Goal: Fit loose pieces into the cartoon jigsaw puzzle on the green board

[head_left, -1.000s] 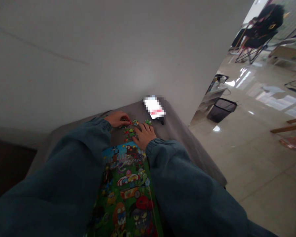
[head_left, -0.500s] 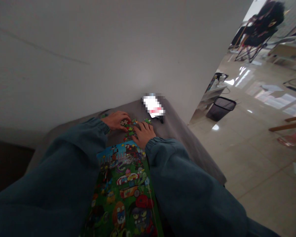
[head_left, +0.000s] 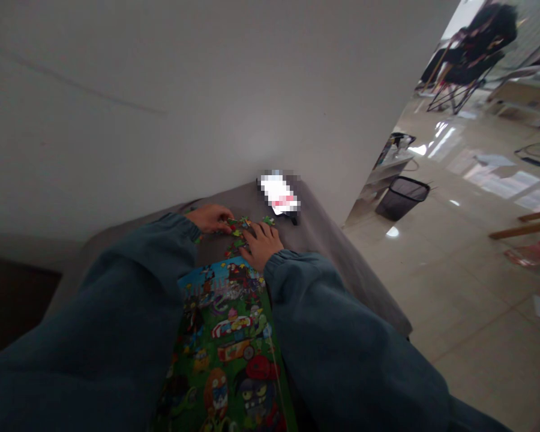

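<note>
Jigsaw pcs (head_left: 236,243) lying betw. L grip (head_left: 210,218) & R grip (head_left: 264,245).
L's curling at pcs' L side, can't tell if pinching one; R's lying open, spread at R side; picture board (head_left: 232,333) sitting nearer wearer.

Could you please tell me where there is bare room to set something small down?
The grey cloth looks free between the bright screen, right sleeve and cloth's right edge; also between wall, left hand and screen. It is crowded with puzzle pieces between left hand and right hand.
</note>
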`<control>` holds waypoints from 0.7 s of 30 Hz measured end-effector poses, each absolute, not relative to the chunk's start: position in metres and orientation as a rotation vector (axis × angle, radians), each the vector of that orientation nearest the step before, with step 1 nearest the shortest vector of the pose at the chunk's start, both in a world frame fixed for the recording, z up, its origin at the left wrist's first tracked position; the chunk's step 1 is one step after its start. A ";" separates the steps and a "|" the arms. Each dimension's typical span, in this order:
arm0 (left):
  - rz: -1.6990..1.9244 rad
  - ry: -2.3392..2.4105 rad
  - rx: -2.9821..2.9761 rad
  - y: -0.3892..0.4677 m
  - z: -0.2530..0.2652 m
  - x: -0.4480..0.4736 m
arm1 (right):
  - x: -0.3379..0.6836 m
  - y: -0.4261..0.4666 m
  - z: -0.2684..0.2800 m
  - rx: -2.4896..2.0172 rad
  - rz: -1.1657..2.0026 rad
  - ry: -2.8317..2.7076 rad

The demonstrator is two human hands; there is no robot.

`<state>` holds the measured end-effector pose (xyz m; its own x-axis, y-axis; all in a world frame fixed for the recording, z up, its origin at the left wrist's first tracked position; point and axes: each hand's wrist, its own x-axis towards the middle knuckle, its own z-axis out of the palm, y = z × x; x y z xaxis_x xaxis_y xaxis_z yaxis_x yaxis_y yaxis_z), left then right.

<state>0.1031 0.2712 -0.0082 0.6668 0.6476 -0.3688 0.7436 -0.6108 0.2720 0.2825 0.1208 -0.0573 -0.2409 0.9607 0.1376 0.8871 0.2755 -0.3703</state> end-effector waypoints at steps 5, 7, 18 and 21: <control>-0.086 1.137 2.319 0.269 0.002 0.102 | 0.283 0.120 -0.055 -1.685 0.307 -2.210; 0.058 1.146 2.237 0.261 0.008 0.102 | 0.283 0.119 -0.051 -1.668 0.301 -2.184; 0.754 1.228 1.836 0.153 0.017 0.117 | 0.276 0.125 -0.046 -1.042 1.168 -1.487; 0.809 1.247 1.738 0.128 0.018 0.107 | 0.274 0.120 -0.045 -0.891 1.399 -1.421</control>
<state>0.1070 0.1280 0.0178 0.3005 0.9532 0.0341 0.4198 -0.1642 0.8926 0.2736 0.1199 -0.0453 -0.3140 0.9418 0.1203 -0.1056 0.0912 -0.9902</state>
